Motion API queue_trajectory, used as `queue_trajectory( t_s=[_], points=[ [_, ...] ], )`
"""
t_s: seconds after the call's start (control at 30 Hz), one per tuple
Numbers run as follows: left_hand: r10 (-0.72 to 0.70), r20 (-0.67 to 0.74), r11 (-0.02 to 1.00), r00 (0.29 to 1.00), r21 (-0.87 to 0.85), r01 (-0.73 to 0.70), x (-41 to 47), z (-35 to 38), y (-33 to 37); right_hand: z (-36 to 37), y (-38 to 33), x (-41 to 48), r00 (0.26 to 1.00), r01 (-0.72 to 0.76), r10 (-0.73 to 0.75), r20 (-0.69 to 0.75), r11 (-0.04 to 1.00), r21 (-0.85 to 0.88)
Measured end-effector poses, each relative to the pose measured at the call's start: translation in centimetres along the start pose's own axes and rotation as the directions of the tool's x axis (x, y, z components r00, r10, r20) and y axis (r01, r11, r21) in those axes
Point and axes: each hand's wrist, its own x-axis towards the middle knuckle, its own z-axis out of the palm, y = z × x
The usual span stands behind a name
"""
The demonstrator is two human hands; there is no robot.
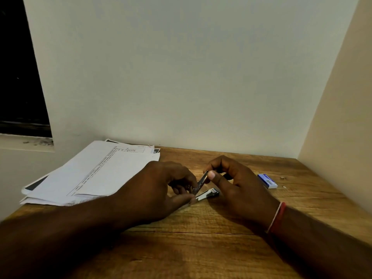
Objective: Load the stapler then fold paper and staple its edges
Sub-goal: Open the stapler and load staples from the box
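Wood-grain surface, dim light. Stapler sits between the two hands, hinged open. Its base lies on the surface and its upper arm is tilted up and away from the base.

Left hand: fingers curled round the hinge end, thumb along the base, so it is clamped on the stapler.
Right hand: thumb and forefinger pinch the tip of the raised arm, with the other fingers curled behind. Red band on that wrist.

Staple box, blue, lies on the surface just outboard of the right hand, untouched. Cannot tell whether it is open.
Paper, a loose stack of printed sheets, lies flat beyond and outboard of the left hand, unfolded.

Judgement: the step in hand is loading, the first part of the task. Whether a strip of staples sits in the channel is too small to tell.

If the channel is empty, the next move calls for the right hand to release the arm and fetch a strip from the box at its side, with the left hand holding the stapler open. The strip must seat legs-down in the channel before the arm is pressed closed. Folding and stapling are not yet begun.
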Motion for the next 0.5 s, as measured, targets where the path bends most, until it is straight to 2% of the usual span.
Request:
queue_trajectory(
  t_s=[0.23, 0.37, 0.5],
  points=[
    [0.012, -0.014, 1.000, 1.000, 0.004, -0.012, -0.12, 0.18, 0.02, 0.08, 0.20, 0.01, 1.000, 0.002, -0.002, 0.005, 1.000, 0.024],
    [-0.012, -0.038, 0.998, 0.999, -0.064, 0.010, -0.07, 0.34, -0.09, 0.26, 0.19, -0.05, 1.000, -0.014, 0.014, 0.005, 0.992, 0.126],
    [-0.023, -0.033, 0.995, 0.999, -0.100, 0.020, 0.05, 0.32, -0.42, 0.42, 0.59, 0.21, 1.000, -0.007, 0.004, 0.015, 0.987, 0.158]
  ],
)
